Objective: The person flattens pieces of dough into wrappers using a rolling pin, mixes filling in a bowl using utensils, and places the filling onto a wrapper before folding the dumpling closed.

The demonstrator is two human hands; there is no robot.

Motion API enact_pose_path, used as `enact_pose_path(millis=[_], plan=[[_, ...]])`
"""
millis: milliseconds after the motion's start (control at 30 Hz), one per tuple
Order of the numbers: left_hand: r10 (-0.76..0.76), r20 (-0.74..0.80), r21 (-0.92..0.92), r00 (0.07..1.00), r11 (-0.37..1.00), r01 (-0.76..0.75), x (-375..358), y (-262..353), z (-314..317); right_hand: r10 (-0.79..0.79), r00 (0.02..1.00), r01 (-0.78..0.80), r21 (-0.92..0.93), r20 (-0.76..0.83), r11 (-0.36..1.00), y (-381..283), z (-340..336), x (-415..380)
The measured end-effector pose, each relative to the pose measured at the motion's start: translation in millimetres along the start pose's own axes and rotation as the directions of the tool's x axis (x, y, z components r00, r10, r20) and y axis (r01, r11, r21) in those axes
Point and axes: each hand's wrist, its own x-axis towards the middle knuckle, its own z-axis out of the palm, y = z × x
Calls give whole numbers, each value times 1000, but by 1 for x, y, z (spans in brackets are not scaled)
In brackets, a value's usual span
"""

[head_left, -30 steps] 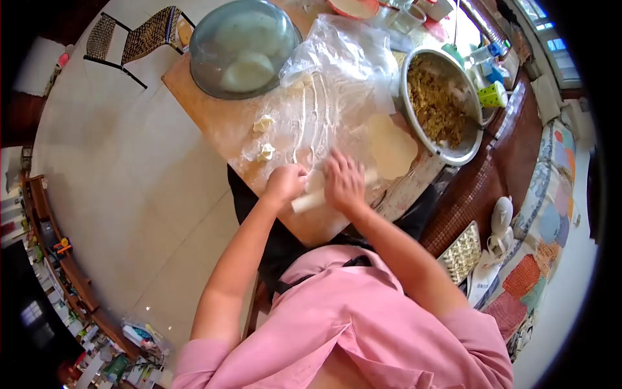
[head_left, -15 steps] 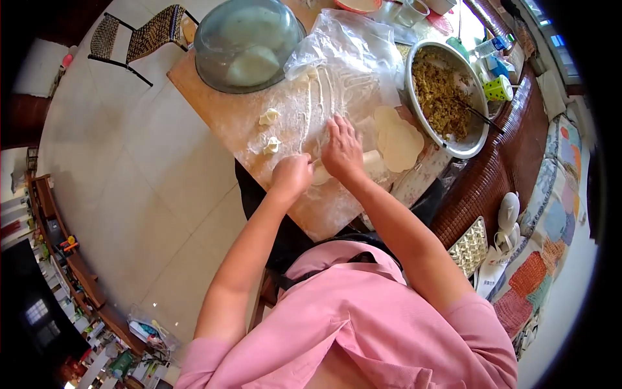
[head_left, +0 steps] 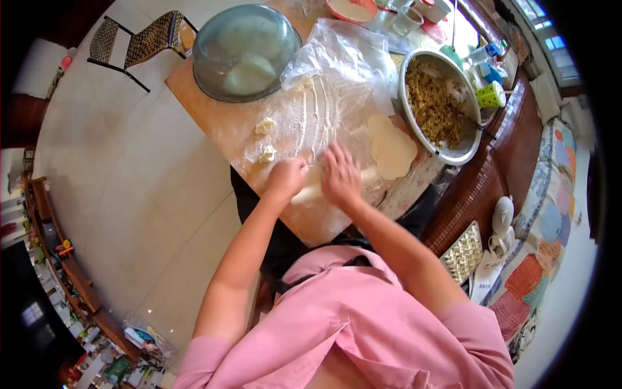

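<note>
Flatly, the right hand (head_left: 340, 175) lies open on a rolling pin (head_left: 307, 194); the left hand (head_left: 287, 178), grip narrow, pinches thin dough (head_left: 314, 173) beside it.

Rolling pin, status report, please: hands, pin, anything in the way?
Right hand spread over rolling pin. Left hand curled beside it, hold unclear. Flat dough close to pin's right end.
</note>
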Motion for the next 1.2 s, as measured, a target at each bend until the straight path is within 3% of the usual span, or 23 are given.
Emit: enact_pose_path(millis=[33,100,167,233,300,333,367,433,467,500,600,667,700,767,800,900,933,1067,1133,1200], plan=[[-64,34,-123,997,990,68,-1,-3,-3,-57,997,58,-29,49,998,5,-3,-17],[-154,59,-178,986,971,162,-6,-6,-2,-33,987,36,-12,158,999,5,-6,-18],[-91,162,-77,983,992,104,-12,-1,0,-19,996,14,59,89,998,-2,-4,8],[-73,133,0,988,997,73,-9,13,-2,22,995,-26,34,97,999,-12,-6,27],[30,49,61,998,998,-33,3,11,5,22,1000,-22,28,2,999,-12,-3,37],[38,38,60,999,997,-40,3,7,5,0,999,-1,30,43,1000,-8,-4,23],[-17,-4,-31,1000,999,17,0,0,4,-11,999,11,23,37,1000,-1,-7,4],[-85,-37,-130,996,988,80,-2,-7,3,0,966,-6,19,258,1000,2,-18,-26],[-96,32,-206,995,973,101,-5,-11,4,-59,992,59,9,114,998,3,-10,-22],[-104,108,-275,989,953,130,-10,-15,7,-47,991,46,18,126,999,0,-6,-12],[-62,59,-45,996,997,65,-8,3,6,19,1000,-19,11,-18,1000,-15,-1,40],[-27,44,93,999,995,23,1,12,-2,-28,999,29,46,-27,999,-10,0,31],[-19,34,89,999,996,16,1,9,-1,-73,997,75,77,-17,994,-5,1,18],[-117,-82,-149,990,983,104,-1,-7,3,-97,986,98,-4,135,995,5,-4,-20],[-161,-7,-190,987,969,157,-4,-8,-1,-101,987,103,-9,121,995,5,-6,-18],[-47,103,-89,994,994,56,-11,-4,4,-57,993,53,39,101,998,-6,-1,13],[-39,71,-2,997,999,39,-8,1,3,-28,997,23,72,66,997,-9,2,27],[56,-63,-2,996,998,-56,6,-8,10,-69,995,63,71,72,995,-4,-3,12],[-221,-48,-215,974,955,205,-1,-15,5,-95,990,94,19,101,995,3,-9,-13],[-179,12,-237,984,955,177,-9,-13,-1,-60,981,59,8,182,998,-4,-10,-10]])
